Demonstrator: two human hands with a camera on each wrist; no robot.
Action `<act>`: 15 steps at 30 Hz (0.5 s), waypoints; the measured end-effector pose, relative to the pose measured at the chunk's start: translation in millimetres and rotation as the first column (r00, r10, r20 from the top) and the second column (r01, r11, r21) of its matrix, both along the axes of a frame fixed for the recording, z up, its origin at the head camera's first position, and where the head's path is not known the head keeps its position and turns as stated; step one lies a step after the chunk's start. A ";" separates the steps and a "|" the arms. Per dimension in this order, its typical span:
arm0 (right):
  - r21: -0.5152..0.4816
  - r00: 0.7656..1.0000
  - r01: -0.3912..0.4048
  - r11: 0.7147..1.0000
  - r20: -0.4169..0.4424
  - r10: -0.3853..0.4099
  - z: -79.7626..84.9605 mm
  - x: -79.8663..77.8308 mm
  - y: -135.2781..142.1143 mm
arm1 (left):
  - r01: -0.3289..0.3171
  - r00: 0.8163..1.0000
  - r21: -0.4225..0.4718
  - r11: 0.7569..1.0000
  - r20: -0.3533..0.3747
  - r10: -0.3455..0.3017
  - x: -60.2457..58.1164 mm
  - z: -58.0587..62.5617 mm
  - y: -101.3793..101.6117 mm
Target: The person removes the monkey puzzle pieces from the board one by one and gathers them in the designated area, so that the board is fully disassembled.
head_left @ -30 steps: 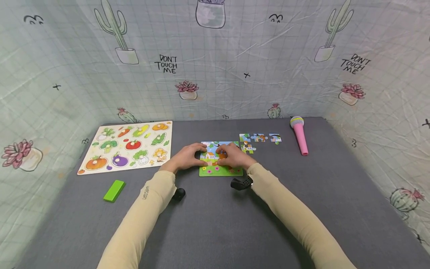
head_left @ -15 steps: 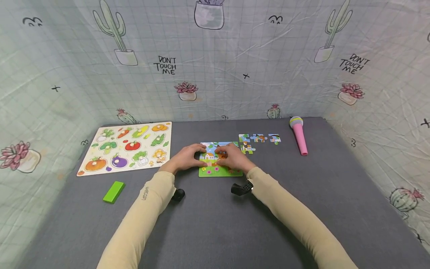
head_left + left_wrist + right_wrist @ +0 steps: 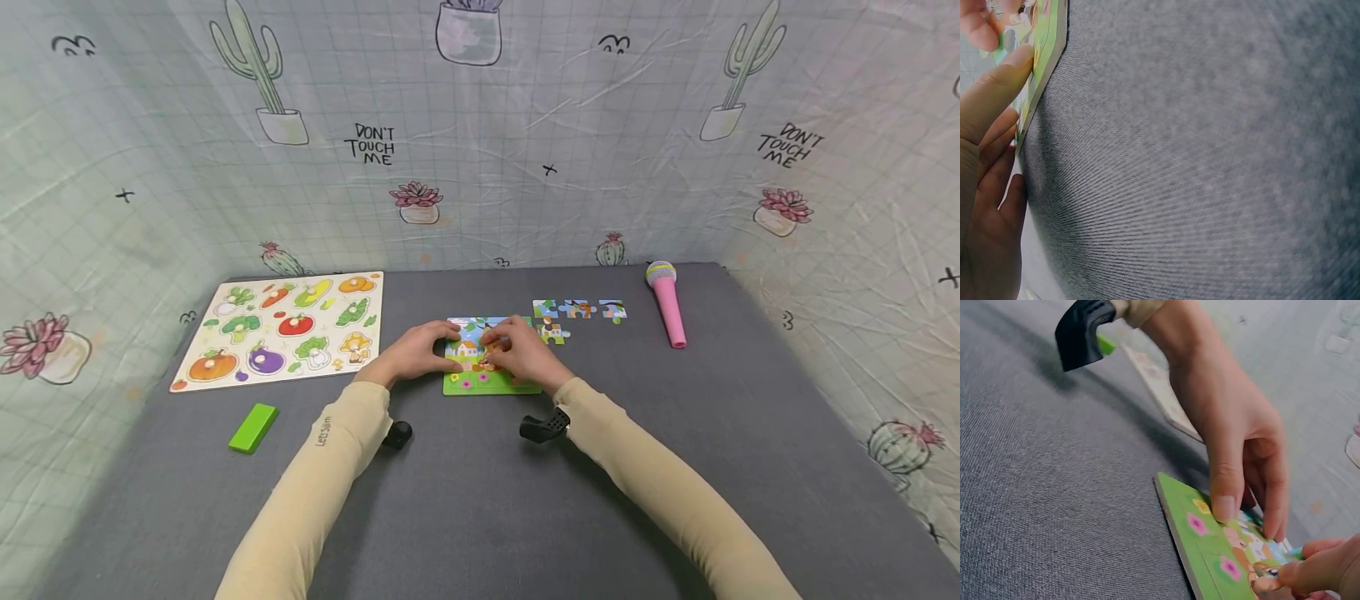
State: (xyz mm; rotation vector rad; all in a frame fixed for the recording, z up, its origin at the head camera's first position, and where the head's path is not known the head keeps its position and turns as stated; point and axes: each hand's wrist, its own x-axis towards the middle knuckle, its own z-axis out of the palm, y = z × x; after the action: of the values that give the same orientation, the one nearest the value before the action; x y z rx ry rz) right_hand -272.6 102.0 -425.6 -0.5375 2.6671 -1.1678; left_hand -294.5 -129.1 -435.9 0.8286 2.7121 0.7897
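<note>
A small jigsaw puzzle board [image 3: 480, 384] with a house, flowers and green grass lies in the middle of the table. My left hand [image 3: 417, 352] holds its left side, the thumb on the picture and the fingers along the edge. Over the right half of the board, my right hand [image 3: 527, 354] pinches a jigsaw piece [image 3: 1265, 581] with an animal's eye on it between thumb and fingers, close above the picture. That hand hides part of the board. Several loose jigsaw pieces [image 3: 577, 308] lie just beyond it to the right.
A vegetable peg puzzle [image 3: 262, 333] lies at the back left, with a green block [image 3: 253, 428] in front of it. At the back right is a pink toy microphone [image 3: 670, 312]. A printed curtain [image 3: 480, 167] hangs behind the grey table [image 3: 465, 517].
My right hand has lifted slightly, and its thumb and index finger stand a little differently over the board. The left hand and the loose pieces stay where they were.
</note>
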 end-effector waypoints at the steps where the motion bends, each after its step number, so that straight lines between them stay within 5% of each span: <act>1: -0.026 0.999 0.009 1.000 0.032 -0.009 -0.5 -0.1 1.5 | -0.001 1.000 0.000 1.000 0.002 0.001 0.1 0.0 0.2; 7: -0.176 0.980 0.074 0.982 0.194 -0.039 -0.3 0.4 14.0 | -0.004 1.000 0.002 1.000 0.016 0.004 -0.2 -1.5 0.5; 15: -0.241 0.975 0.094 0.966 0.218 -0.040 2.3 2.0 28.6 | -0.009 1.000 -0.005 1.000 0.028 0.009 -0.7 -0.2 -0.4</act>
State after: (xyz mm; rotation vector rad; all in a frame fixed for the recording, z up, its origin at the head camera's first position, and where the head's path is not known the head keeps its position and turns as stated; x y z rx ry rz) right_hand -270.7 130.6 -423.3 -0.3376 2.3908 -1.5030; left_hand -295.2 -129.5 -436.1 0.7986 2.6941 0.7902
